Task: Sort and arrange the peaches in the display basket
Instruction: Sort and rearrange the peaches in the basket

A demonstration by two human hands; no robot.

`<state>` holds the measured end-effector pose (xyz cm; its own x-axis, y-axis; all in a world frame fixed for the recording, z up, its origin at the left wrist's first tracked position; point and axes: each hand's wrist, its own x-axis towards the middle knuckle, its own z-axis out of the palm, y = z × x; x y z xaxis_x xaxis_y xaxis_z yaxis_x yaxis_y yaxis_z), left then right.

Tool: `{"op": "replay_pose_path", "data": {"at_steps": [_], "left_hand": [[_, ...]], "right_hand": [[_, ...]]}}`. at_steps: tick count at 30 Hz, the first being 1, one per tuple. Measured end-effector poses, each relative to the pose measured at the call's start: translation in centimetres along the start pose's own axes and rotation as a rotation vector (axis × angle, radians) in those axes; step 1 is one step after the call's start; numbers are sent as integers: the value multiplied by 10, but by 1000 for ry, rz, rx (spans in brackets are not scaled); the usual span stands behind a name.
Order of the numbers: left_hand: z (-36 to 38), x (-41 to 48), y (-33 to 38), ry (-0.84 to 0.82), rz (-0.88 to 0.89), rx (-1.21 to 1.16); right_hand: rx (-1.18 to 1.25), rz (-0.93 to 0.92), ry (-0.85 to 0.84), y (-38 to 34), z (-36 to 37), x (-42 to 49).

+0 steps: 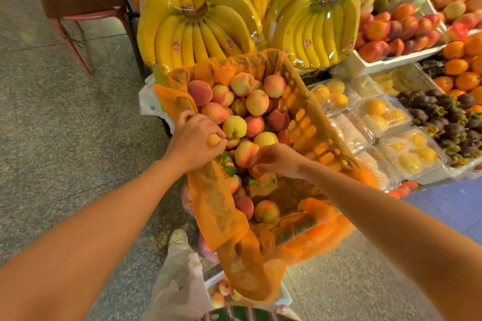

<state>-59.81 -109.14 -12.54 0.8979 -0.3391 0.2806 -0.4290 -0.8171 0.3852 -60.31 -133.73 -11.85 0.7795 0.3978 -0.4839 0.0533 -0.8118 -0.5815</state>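
Observation:
A display basket (317,122) lined with orange mesh holds several red-and-yellow peaches (257,102), piled high at its far end and sparse at the near end. My left hand (194,138) reaches over the basket's left rim and grips a small peach (214,139). My right hand (280,160) comes in from the right, its fingers curled on a peach (244,153) in the middle of the basket. Green leaves (227,166) lie among the fruit just below my hands.
Wrapped banana bunches (198,34) stand right behind the basket. Clear boxes of yellow fruit (380,114), mangosteens (443,112), oranges (461,65) and a white tray of nectarines (391,31) fill the right. A red chair (78,2) stands far left. A small box of peaches (224,292) sits by my foot.

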Motion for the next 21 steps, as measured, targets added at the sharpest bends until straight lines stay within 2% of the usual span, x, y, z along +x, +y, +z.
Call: {"op": "replay_pose_path", "data": {"at_steps": [2,3,8,13,17,21], "left_hand": [[-4,15,0,-37,-10,72],[-6,23,1,-69,-16,109],[-4,58,10,-317,-12,331],[12,74,13,-399,93,503],[26,81,12,-473,75,507],[34,87,11,-497,70,515]], "right_hand": [[-60,-52,221,2,-10,6],[-72,-63,272,2,-12,9],[-416,-25,185,2,4,32],[-536,-56,216,6,18,42],[-426,-96,251,11,13,40],[-146,-125,312,23,9,28]]}}
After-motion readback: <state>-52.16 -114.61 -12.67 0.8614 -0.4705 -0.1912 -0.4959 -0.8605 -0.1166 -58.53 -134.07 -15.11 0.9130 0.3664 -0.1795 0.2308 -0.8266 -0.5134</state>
